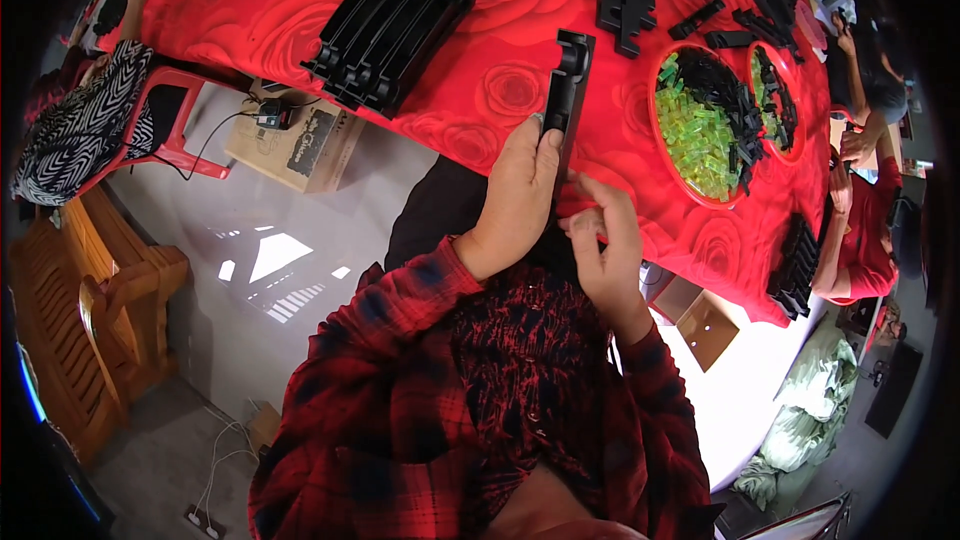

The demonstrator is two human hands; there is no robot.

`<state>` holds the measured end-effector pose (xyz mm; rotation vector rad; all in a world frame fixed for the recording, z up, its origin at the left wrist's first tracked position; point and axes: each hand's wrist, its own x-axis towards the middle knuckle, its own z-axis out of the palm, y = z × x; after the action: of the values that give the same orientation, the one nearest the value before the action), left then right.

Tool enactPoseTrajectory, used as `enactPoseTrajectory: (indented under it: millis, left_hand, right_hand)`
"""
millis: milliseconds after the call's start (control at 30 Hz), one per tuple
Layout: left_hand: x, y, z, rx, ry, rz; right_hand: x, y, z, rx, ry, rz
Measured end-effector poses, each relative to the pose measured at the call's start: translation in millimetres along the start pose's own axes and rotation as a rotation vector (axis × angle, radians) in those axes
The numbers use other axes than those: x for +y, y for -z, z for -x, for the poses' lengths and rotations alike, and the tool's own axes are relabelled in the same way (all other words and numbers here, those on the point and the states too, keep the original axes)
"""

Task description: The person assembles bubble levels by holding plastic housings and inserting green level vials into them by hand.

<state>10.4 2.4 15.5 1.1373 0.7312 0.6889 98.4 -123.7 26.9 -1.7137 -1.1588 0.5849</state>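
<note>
At the red tablecloth [618, 100], the left hand [515, 188] grips a black bar [570, 80]; whether the curled right hand [608, 245] grasps anything is unclear.

From our left hand [515, 185], gripping a bar [567, 85], stacked bars [392, 35] lie at eleven o'clock on the table [500, 90], bowls [714, 204] at two.

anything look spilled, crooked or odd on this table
Nothing looks clearly spilled or broken on the red rose-print tablecloth. The only untidy spot is the loose black plastic pieces toward its far right, lying at mixed angles, while the row of long black plastic channels on the left sits neatly side by side.
</note>
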Motion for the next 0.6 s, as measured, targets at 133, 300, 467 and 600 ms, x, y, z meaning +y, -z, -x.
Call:
enactPoseTrajectory:
  millis: [133,300,467,600]
  left_hand:
    - [-8,6,2,-0.026,-0.196,-0.374]
    - [-9,-2,14,-0.120,-0.151,-0.310]
    - [-3,-5,22,-0.170,-0.070,-0.347]
    - [-7,0,20,-0.241,0.089,0.018]
  right_hand:
    - [-8,11,-16,0.183,-0.081,-0.168]
    - [-10,13,-60,0.373,-0.030,-0.250]
    - [-21,5,-78,0.313,-0.054,-0.482]
    - [-16,1,-77,0.258,-0.016,-0.473]
